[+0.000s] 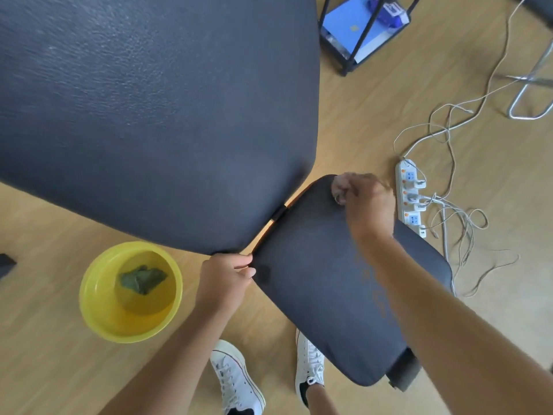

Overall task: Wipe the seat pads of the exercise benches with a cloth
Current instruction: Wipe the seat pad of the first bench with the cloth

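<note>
Head cam, looking down. My right hand [363,202] is closed into a fist round a small bunched cloth [341,187], pale/pinkish, pressing it on the far corner of the seat pad [326,283]. The cloth is mostly hidden by my fingers, so I can't tell much abt its size. The seat pad is dark, textured, w/ faint orange lettering under my right forearm. It sits tilted across the frame, narrow end twd the big back pad [155,115], w/ a thin gap btw the two where the floor shows thru.

My left hand [226,278] grips the near-left edge of the seat pad, fingers curled over the rim, thumb on top, right by that gap.

On the wood floor [59,369] to my left: a yellow basin [130,292] w/ water in it and a green rag [143,279] lying in the water, well apart from the bench. My white sneakers [236,381] show at the bottom, one partly under the seat pad.

Right side: a white power strip [409,199] w/ plugs in it, just beside the pad's far edge, and loose white cables [460,223] tangled next to it. Top: a dark metal rack [359,34] w/ blue boxes inside.
</note>
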Available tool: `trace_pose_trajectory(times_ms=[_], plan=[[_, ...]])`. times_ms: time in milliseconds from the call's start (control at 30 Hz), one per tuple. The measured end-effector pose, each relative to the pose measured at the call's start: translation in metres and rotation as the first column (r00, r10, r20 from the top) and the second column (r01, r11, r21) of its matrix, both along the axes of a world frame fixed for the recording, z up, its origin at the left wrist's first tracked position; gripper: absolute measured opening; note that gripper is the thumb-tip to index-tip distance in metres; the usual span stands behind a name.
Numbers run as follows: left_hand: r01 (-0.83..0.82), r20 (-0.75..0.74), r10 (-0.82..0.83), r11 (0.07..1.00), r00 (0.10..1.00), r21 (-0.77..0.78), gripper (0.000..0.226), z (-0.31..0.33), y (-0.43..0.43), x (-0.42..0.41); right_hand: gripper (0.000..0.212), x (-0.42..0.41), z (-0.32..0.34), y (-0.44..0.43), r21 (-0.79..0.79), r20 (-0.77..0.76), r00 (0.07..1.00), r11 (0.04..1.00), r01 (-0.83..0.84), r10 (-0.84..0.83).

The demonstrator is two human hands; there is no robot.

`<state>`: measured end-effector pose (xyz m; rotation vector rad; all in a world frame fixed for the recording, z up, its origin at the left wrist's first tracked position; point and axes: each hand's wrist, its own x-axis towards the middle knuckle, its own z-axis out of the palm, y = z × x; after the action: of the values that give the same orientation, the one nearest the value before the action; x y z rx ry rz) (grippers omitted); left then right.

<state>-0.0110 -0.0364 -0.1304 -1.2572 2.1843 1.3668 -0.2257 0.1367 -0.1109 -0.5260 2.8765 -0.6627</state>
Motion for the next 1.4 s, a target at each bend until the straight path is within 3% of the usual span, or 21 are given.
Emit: trace_pose_trajectory(times_ms=[67, 167, 233, 300, 333, 367, 433, 467, 567, 667, 800, 867, 900, 967, 1033, 1067, 1133, 1200, 1300, 1333, 1400], plan=[[0.014, -0.013, -0.015, 1.000, 1.000, -0.014, 0.031, -0.002, 0.000, 0.001, 0.027, 0.023, -0.001, -0.024, -0.097, 0.009, 0.990, 0.985, 0.144, -0.144], [0.048, -0.028, -0.050, 0.997, 0.998, -0.057, 0.025, -0.002, 0.000, 0.000, 0.030, 0.116, -0.013, -0.033, -0.126, -0.002, 0.946, 0.938, -0.322, 0.325], [0.057, -0.022, -0.058, 0.996, 0.998, -0.065, 0.024, -0.003, 0.000, 0.000, 0.034, 0.150, -0.013, -0.004, -0.088, -0.045, 0.695, 0.690, -0.718, 0.718], [0.043, -0.023, -0.044, 0.998, 0.999, -0.054, 0.027, -0.005, 0.000, 0.000, 0.026, 0.125, -0.008, 0.033, -0.016, -0.043, 0.456, 0.456, -0.890, 0.889], [0.033, -0.033, -0.035, 0.998, 0.999, -0.055, 0.027, -0.006, 0.000, 0.001, 0.019, 0.103, -0.007, 0.050, 0.003, -0.048, 0.453, 0.453, -0.891, 0.890], [0.023, -0.040, -0.026, 0.998, 0.999, -0.063, 0.026, -0.007, 0.001, 0.002, 0.021, 0.080, -0.003, 0.064, 0.038, -0.054, 0.567, 0.569, -0.822, 0.822], [0.006, -0.042, -0.010, 0.996, 0.999, -0.087, 0.025, -0.007, 0.003, 0.001, 0.034, 0.042, 0.000, 0.080, 0.100, -0.099, 0.906, 0.910, -0.402, 0.411], [0.002, -0.038, -0.005, 0.996, 0.999, -0.092, 0.025, -0.006, 0.005, 0.000, 0.036, 0.038, 0.001, 0.078, 0.088, -0.118, 0.983, 0.988, -0.130, 0.140], [0.017, -0.010, -0.017, 0.996, 1.000, -0.092, 0.026, -0.006, 0.005, -0.003, 0.030, 0.086, -0.008, 0.044, -0.102, -0.044, 0.974, 0.971, 0.218, -0.223], [0.087, 0.014, -0.086, 0.990, 0.996, -0.112, 0.026, -0.004, 0.002, -0.005, 0.027, 0.166, -0.013, 0.033, -0.196, 0.021, 0.977, 0.959, -0.203, 0.211], [0.081, 0.032, -0.079, 0.995, 0.996, -0.061, 0.030, -0.002, -0.001, -0.004, 0.014, 0.174, -0.010, 0.107, 0.021, 0.014, 0.526, 0.526, -0.850, 0.850], [0.033, 0.032, -0.032, 0.999, 0.999, -0.020, 0.039, -0.003, 0.001, -0.004, 0.012, 0.124, -0.005, 0.139, 0.069, 0.024, 0.506, 0.503, -0.861, 0.862], [0.023, 0.026, -0.022, 1.000, 0.999, -0.019, 0.040, -0.003, 0.002, -0.005, 0.015, 0.093, 0.002, 0.147, 0.072, 0.017, 0.663, 0.660, -0.747, 0.749], [0.010, 0.025, -0.010, 0.999, 1.000, -0.034, 0.039, -0.003, 0.005, -0.007, 0.028, 0.040, 0.012, 0.152, 0.083, 0.033, 0.980, 0.977, -0.198, 0.196], [-0.004, 0.030, 0.005, 0.999, 1.000, -0.033, 0.038, -0.004, 0.008, -0.009, 0.032, 0.032, 0.009, 0.143, 0.083, 0.057, 0.939, 0.939, 0.335, -0.340], [-0.011, 0.029, 0.012, 1.000, 1.000, -0.028, 0.038, -0.004, 0.008, -0.010, 0.032, 0.048, 0.007, 0.133, 0.032, 0.081, 0.898, 0.902, 0.431, -0.432], [-0.013, 0.030, 0.014, 0.999, 0.999, -0.037, 0.038, -0.005, 0.009, -0.010, 0.027, 0.115, -0.006, 0.120, 0.004, 0.078, 0.965, 0.968, 0.250, -0.249], [0.030, 0.041, -0.027, 0.997, 0.999, -0.077, 0.038, -0.006, 0.010, -0.011, 0.027, 0.192, -0.004, 0.127, 0.031, 0.143, 0.972, 0.981, -0.193, 0.186], [0.102, 0.069, -0.093, 0.984, 0.993, -0.149, 0.033, -0.005, 0.013, -0.013, 0.025, 0.212, 0.011, 0.173, 0.034, 0.147, 0.637, 0.639, -0.768, 0.757], [0.110, 0.069, -0.100, 0.981, 0.993, -0.161, 0.031, -0.005, 0.015, -0.014, 0.025, 0.194, 0.013, 0.187, 0.057, 0.133, 0.595, 0.593, -0.803, 0.793], [0.108, 0.065, -0.098, 0.979, 0.993, -0.171, 0.029, -0.006, 0.017, -0.015, 0.030, 0.135, 0.019, 0.198, 0.056, 0.100, 0.795, 0.795, -0.604, 0.598]])
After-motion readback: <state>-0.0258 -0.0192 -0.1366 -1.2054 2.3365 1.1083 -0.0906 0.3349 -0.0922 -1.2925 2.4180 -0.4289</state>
